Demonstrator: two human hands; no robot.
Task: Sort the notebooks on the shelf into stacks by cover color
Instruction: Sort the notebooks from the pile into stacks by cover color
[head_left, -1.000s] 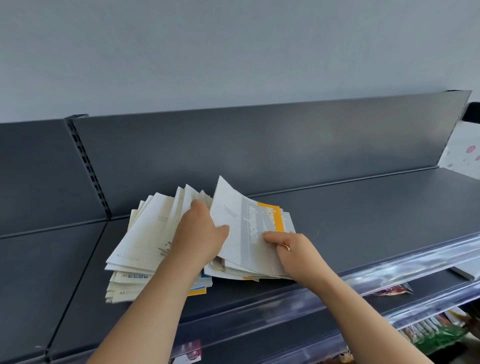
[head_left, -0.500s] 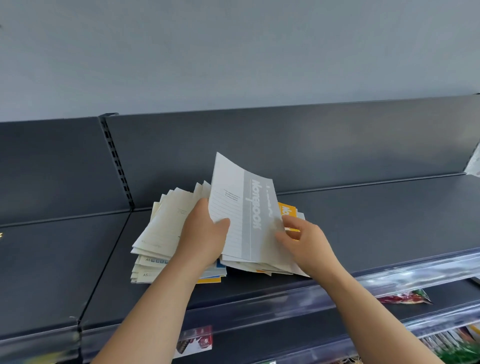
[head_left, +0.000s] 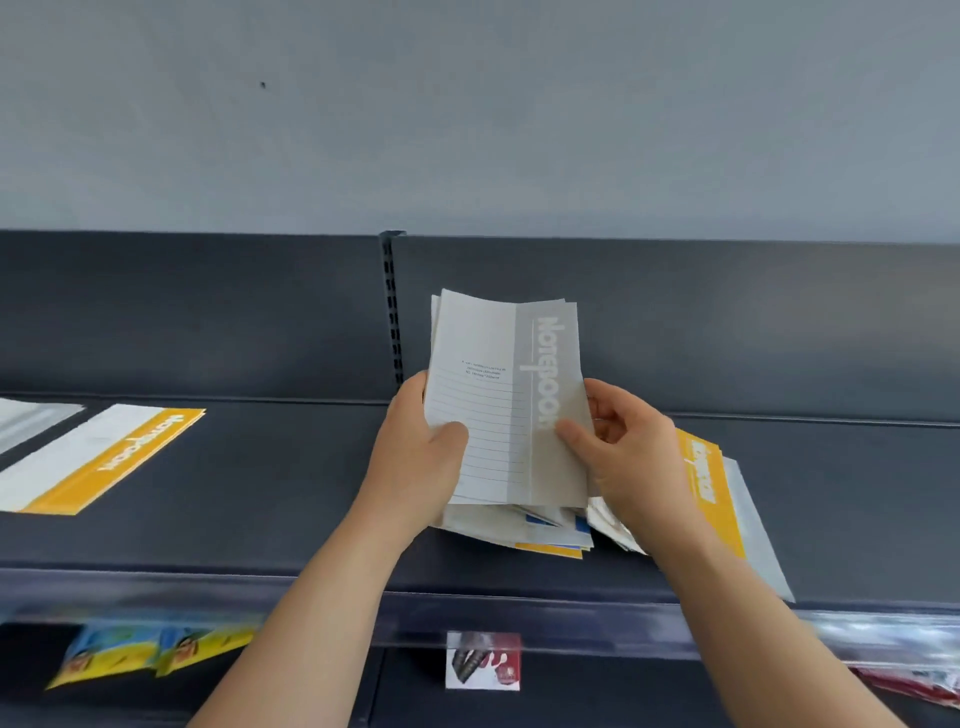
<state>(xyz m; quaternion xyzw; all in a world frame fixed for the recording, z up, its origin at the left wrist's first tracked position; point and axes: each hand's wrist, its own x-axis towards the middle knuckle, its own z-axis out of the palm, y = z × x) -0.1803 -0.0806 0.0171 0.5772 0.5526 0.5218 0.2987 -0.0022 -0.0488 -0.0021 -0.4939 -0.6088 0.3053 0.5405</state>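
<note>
At nine o'clock a yellow-banded notebook (head_left: 104, 457) lies flat on the shelf (head_left: 270, 499). At centre the left hand (head_left: 415, 462) and right hand (head_left: 628, 457) both grip a grey-banded notebook (head_left: 498, 395), held upright above a loose pile (head_left: 545, 530), seemingly with others behind it. At three o'clock another yellow notebook (head_left: 706, 493) lies flat.

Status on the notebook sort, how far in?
Early. Done: a yellow-band notebook and a grey-band notebook lie flat on the shelf at left. In hand: left hand and right hand grip a bundle, grey cover on top. Left: the mixed pile beneath and another yellow notebook at right.
</note>
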